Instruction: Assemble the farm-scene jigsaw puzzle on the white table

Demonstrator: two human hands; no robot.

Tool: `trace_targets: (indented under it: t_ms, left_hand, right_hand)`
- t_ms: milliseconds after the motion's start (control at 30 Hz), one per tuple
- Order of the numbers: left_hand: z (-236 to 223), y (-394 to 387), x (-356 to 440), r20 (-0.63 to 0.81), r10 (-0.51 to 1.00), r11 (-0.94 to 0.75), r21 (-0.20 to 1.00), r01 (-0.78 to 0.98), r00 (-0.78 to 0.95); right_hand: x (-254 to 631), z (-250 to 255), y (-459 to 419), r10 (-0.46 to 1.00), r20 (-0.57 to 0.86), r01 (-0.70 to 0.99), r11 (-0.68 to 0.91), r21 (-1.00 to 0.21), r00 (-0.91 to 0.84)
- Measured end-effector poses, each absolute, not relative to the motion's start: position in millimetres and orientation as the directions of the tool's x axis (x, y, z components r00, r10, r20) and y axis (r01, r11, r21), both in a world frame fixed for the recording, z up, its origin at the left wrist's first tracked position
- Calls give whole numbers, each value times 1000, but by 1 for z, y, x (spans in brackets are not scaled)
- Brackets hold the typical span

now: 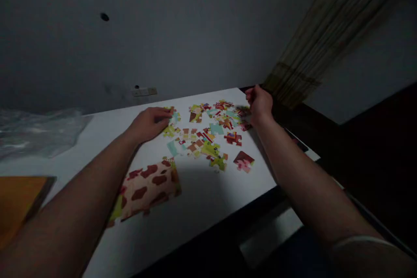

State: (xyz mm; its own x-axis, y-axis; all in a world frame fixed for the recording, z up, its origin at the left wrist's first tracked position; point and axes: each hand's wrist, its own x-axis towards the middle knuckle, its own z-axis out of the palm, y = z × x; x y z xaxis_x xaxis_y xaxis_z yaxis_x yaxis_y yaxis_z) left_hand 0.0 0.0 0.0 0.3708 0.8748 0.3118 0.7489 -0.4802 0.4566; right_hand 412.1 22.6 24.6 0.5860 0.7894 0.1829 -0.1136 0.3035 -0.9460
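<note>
Leaning over a white table (205, 208), someone has both bare arms stretched toward a scatter of loose puzzle pieces (216, 129) in the middle of the frame. The left hand (151, 122), left of centre, lies low with its fingers close together, their tips at a green and pale-blue piece (175, 116); I can't tell whether they pinch it. The right hand (260, 103), right of centre, is raised by the far side of the scatter, fingers curled inward, and whether anything sits in them I can't make out.

Lower left of centre, partly behind the left forearm, lies a joined patch of puzzle (148, 186), cream with brown spots. A brown and pink piece (244, 162) sits apart, right of centre. Clear plastic (39, 132) spreads at the left edge, above something orange (19, 204). A wall socket (144, 91) shows above the left hand, and a curtain (302, 52) hangs upper right.
</note>
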Motion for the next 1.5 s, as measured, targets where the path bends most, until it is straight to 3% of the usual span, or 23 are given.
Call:
trace_targets:
  t_ms: [200, 367, 500, 567, 633, 700, 800, 867, 1000, 1267, 1400, 1500]
  left_hand:
    - [3, -1, 1, 296, 883, -466, 453, 760, 365]
    - [1, 1, 0, 301, 883, -464, 448, 764, 359]
    - [0, 2, -1, 320, 873, -478, 414, 774, 368]
    - [0, 2, -2, 331, 870, -481, 399, 781, 366]
    - [1, 1, -3, 334, 870, -478, 391, 787, 362]
    - [1, 1, -3, 334, 872, -472, 385, 793, 358]
    - [1, 0, -4, 331, 876, -462, 366, 808, 351]
    - [0, 0, -3, 326, 881, -447, 345, 825, 341]
    - [0, -1, -2, 327, 887, -430, 329, 840, 326]
    - [0, -1, -2, 337, 874, -459, 341, 820, 349]
    - [1, -1, -2, 336, 872, -467, 345, 815, 357]
    - [1, -2, -1, 329, 877, -456, 348, 819, 349]
  right_hand:
    - [436, 38, 14, 738, 9, -370, 349, -861, 675]
    - [438, 40, 15, 689, 21, -364, 407, -838, 724]
    - [426, 36, 14, 687, 255, -71, 408, -910, 681]
    - [417, 31, 10, 709, 452, 210, 407, -889, 541]
    - [409, 25, 5, 770, 558, 461, 392, -796, 310]
    - [405, 19, 0, 857, 505, 604, 351, -716, 100]
    - [405, 13, -4, 951, 289, 731, 275, -625, -111]
    - [408, 11, -5, 958, 201, 798, 282, -533, -204]
    - [411, 8, -3, 938, 179, 829, 345, -440, -296]
    - [408, 12, -8, 932, 173, 753, 360, -550, -319]
    - [407, 15, -8, 955, 219, 637, 297, -712, -200]
    - [408, 12, -1, 934, 357, 602, 296, -741, -19]
